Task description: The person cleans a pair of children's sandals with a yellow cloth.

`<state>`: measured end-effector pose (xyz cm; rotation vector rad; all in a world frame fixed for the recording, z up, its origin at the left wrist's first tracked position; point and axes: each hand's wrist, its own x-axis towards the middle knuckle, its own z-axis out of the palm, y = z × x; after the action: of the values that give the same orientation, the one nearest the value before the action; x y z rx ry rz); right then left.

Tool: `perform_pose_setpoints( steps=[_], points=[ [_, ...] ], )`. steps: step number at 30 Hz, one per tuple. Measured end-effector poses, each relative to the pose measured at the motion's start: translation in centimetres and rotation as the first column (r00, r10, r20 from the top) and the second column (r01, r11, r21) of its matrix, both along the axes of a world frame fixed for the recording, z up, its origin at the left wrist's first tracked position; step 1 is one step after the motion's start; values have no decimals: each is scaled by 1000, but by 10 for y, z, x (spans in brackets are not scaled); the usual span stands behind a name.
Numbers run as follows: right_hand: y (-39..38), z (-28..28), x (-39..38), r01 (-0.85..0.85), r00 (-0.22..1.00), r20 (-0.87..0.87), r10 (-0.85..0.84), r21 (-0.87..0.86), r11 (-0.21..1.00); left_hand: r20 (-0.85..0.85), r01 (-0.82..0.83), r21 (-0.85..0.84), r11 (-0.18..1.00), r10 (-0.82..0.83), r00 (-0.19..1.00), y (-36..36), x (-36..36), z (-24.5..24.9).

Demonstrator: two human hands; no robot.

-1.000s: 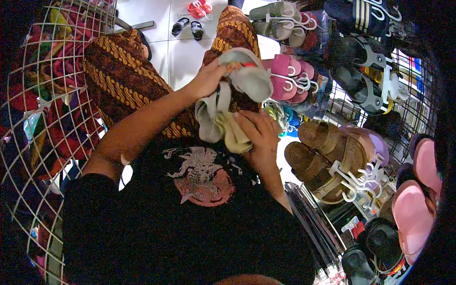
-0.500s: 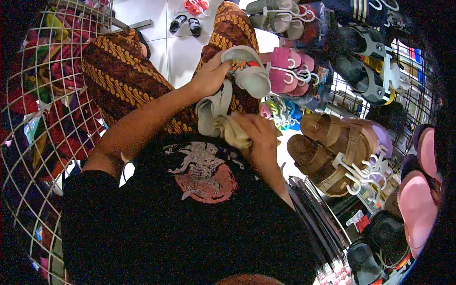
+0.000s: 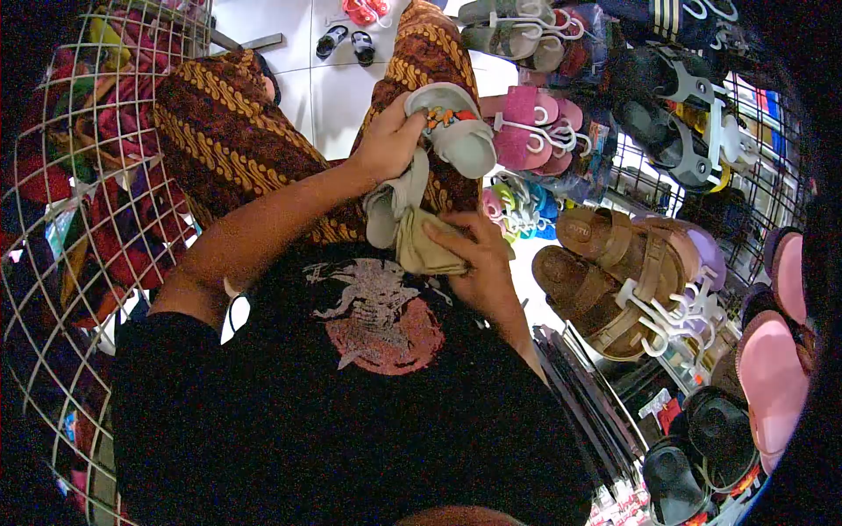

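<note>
My left hand (image 3: 388, 145) grips a pair of pale grey clogs by the middle, its fingers wrapped round them. The upper clog (image 3: 467, 145) has small orange and red decorations and points up to the right. Below the hand hangs the second clog (image 3: 380, 219), partly covered by its strap and by a cloth. My right hand (image 3: 481, 263) pinches the folded beige-yellow cloth (image 3: 425, 247) against the lower clog's right side. Both hands are above my lap, in front of my black shirt (image 3: 351, 430).
A wire mesh basket (image 3: 88, 188) with colourful items stands at my left. On the right, a rack holds brown sandals (image 3: 605, 263), pink slippers (image 3: 531, 131) and black sandals (image 3: 667, 127) on white hangers. Small dark sandals (image 3: 346, 44) lie on the tiled floor.
My right hand has shifted slightly down and right, and the cloth is now more spread and visible. My left hand and the clogs have barely moved.
</note>
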<state>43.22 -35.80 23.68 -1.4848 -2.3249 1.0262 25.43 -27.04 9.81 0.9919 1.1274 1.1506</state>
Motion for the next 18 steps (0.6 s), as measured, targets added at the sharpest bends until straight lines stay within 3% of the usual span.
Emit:
perform_pose_setpoints(
  steps=[2, 6, 9, 11, 13, 14, 17, 18],
  points=[
    [3, 5, 2, -76, 996, -42, 74, -23, 997, -33, -6, -50, 999, 4, 999, 1, -2, 2],
    [10, -2, 12, -95, 966, -260, 9, -320, 943, 22, 29, -171, 985, -26, 999, 9, -8, 33],
    [9, -23, 16, 290, 867, -306, -393, -333, 897, 129, 51, -211, 976, -24, 991, 30, -16, 35],
    [19, -15, 4, 447, 758, -305, -577, -402, 799, 57, -84, -127, 988, 92, 994, 35, -17, 25],
    [21, -37, 6, 605, 671, -240, -702, -370, 705, -2, -126, -290, 949, 131, 991, 40, -27, 31],
    [26, -39, 9, 559, 687, -295, -664, -369, 743, 56, -137, -224, 965, 154, 987, 41, -29, 21],
    [36, -47, 20, 554, 645, -342, -683, -406, 727, 5, 45, -233, 972, -45, 999, 52, -45, 10],
    [42, -36, 13, 562, 624, -325, -711, -446, 697, 97, 14, -212, 977, 7, 995, 54, -42, 10]
  ],
)
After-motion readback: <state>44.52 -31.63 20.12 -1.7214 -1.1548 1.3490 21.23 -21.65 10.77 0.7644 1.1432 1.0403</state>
